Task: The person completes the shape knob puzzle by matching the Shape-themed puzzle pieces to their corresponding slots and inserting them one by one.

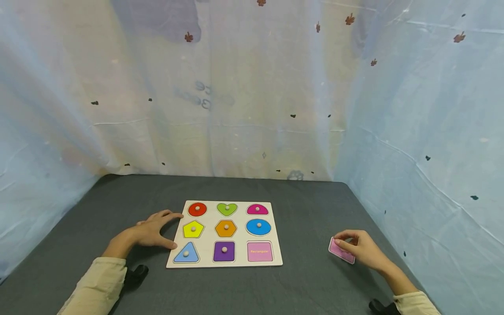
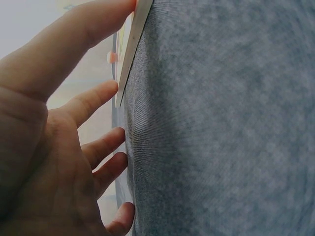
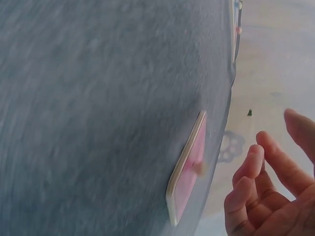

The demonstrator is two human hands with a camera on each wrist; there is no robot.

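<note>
A white puzzle board (image 1: 241, 234) lies on the table in the head view, with several knobbed shape pieces set in it. Its lower-right recess (image 1: 260, 252) is pink and printed "Rectangular". My left hand (image 1: 151, 231) is spread at the board's left edge, its thumb and index fingertip touching that edge. Off to the right, a pink rectangular puzzle piece (image 1: 341, 251) with a small knob (image 3: 199, 168) lies on the cloth. My right hand (image 1: 363, 250) hovers over this piece with loosely bent fingers. In the right wrist view, a gap separates its fingertips from the knob.
Dark grey cloth (image 1: 307, 280) covers the table. Pale printed curtains (image 1: 244, 87) hang behind it and along both sides. A purple square piece (image 1: 224, 251) sits beside the pink recess, and a blue triangle piece (image 1: 187, 253) is near my left thumb.
</note>
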